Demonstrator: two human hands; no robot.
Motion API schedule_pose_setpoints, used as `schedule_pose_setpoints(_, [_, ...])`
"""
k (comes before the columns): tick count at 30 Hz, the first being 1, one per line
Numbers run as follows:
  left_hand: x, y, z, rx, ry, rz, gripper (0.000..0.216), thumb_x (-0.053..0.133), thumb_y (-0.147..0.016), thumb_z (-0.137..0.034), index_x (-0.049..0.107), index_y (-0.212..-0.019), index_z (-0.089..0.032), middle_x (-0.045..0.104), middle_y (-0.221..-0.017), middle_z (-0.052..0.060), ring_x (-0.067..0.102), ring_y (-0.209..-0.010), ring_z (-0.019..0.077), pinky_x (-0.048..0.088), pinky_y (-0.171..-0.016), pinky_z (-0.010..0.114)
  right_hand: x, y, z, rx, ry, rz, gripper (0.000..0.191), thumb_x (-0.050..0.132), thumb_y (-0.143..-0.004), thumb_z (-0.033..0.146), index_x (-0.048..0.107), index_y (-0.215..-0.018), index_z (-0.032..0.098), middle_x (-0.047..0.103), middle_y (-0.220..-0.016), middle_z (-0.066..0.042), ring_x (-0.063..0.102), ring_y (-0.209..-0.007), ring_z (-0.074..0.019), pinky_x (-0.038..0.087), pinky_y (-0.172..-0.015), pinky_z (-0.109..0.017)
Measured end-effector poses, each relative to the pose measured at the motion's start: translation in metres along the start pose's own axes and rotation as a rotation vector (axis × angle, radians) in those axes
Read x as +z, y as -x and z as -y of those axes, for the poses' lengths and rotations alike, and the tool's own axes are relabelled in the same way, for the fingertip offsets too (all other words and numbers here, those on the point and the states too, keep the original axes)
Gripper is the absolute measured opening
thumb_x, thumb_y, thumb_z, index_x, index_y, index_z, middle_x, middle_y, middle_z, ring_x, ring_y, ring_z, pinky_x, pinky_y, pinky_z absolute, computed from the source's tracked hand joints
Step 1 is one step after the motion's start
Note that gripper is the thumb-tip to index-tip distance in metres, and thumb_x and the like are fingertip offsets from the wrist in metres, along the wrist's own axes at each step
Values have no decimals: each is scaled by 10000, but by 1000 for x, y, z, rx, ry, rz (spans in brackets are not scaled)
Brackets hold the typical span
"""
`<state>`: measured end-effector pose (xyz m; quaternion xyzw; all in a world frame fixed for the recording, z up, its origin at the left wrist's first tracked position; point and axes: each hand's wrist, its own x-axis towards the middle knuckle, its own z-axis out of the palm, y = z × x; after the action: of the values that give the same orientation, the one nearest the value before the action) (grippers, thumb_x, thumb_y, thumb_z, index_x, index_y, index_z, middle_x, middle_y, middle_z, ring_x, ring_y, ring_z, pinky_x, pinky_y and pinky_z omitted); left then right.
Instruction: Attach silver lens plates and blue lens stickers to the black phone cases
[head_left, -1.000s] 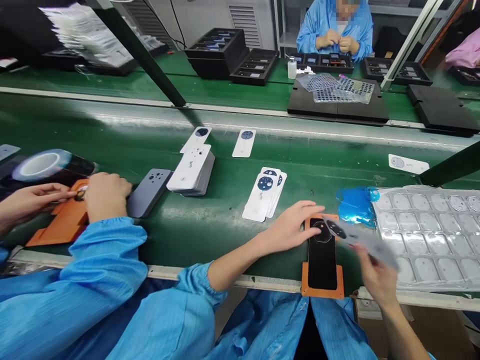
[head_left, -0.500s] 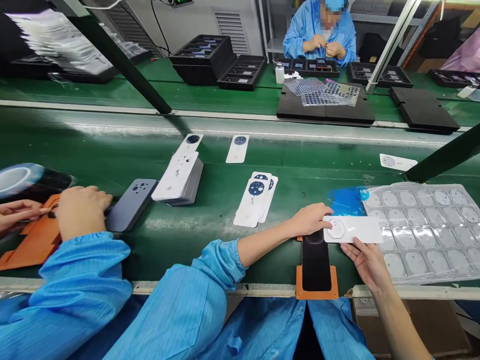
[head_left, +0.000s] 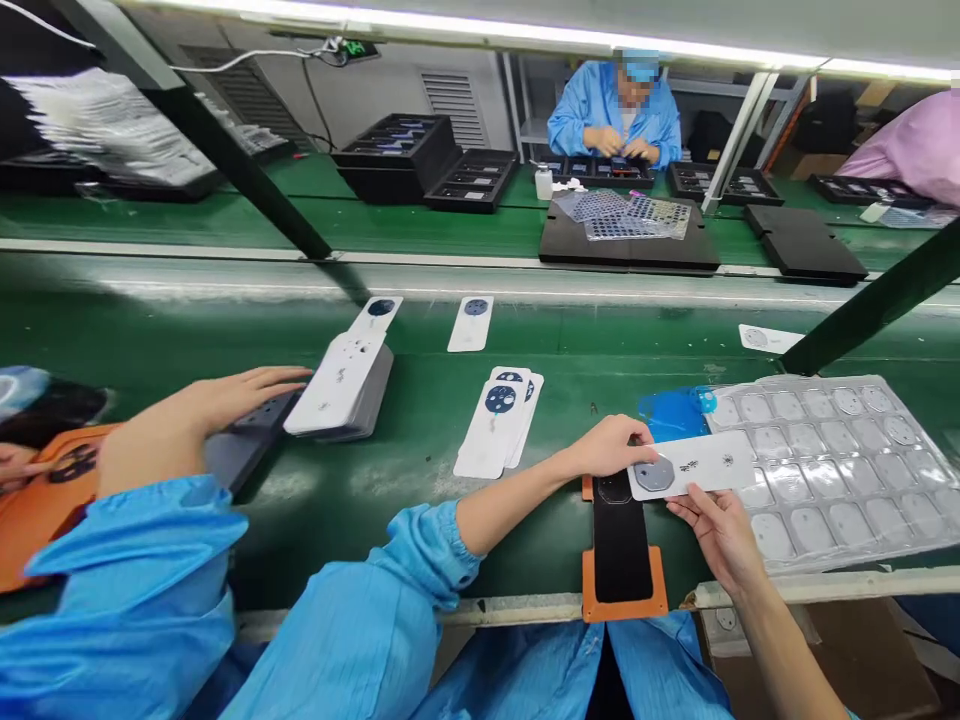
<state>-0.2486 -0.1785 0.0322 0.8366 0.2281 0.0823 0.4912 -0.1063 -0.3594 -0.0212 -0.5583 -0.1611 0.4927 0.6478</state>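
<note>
A white phone back panel (head_left: 697, 464), with a grey camera disc and small dark markings, is held between both my hands. My left hand (head_left: 611, 446) pinches its left end, thumb near the disc. From below, my right hand (head_left: 716, 530) grips the lower edge with thumb and fingers. Under the panel's left end lies an orange jig (head_left: 626, 608) with a black plate (head_left: 621, 550) in it, at the bench edge. Right of my hands is a clear plastic tray (head_left: 847, 475) of round-cornered pieces, some with discs. A blue film (head_left: 671, 412) lies behind the panel.
White panels with dark discs (head_left: 495, 425) lie mid-bench, near a stack of white panels (head_left: 341, 385). At left a co-worker's hand (head_left: 225, 400) reaches over a grey panel (head_left: 247, 440) beside an orange jig (head_left: 45, 510). A black post (head_left: 862, 300) slants at right. Another person (head_left: 615, 110) sits opposite.
The panel has turned in my hands, so its grey disc and dark markings now show. The co-worker's near hand has moved right from the orange jig onto the grey panel. My view has tilted up.
</note>
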Motion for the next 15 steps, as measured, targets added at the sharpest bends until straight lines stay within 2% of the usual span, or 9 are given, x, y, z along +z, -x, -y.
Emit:
schedule_pose_setpoints(2, [2, 7, -9, -29, 44, -95, 212, 632, -854, -328, 708, -760, -154, 700, -760, 16, 598, -692, 146, 398, -621, 236, 10, 1, 2, -68, 31, -12, 338, 836, -723, 400, 702, -919, 159, 760, -952, -86, 728, -841, -225, 616, -811, -394])
schedule_pose_setpoints(6, [5, 15, -18, -44, 163, -258, 239, 622, -849, -366, 682, -744, -160, 687, -760, 17, 588, -705, 149, 413, -640, 240, 36, -5, 7, -182, 136, -2, 376, 859, -665, 369, 707, -941, 164, 764, -992, -94, 714, -950, -251, 570, -901, -414])
schedule_pose_setpoints(11, [-4, 15, -16, -46, 199, -338, 247, 653, -833, -394, 705, -763, -163, 705, -776, 19, 605, -728, 158, 437, -674, 252, 55, -24, 13, -322, 193, 11, 309, 812, -716, 372, 715, -923, 165, 769, -978, -89, 715, -907, -244, 558, -881, -400])
schedule_pose_setpoints(15, [-11, 21, -7, -64, 215, -360, 246, 679, -818, -392, 697, -765, -152, 698, -760, 20, 604, -716, 156, 445, -677, 257, 58, -32, 10, -325, 244, 84, 336, 813, -708, 392, 737, -935, 157, 769, -995, -105, 718, -904, -265, 555, -884, -429])
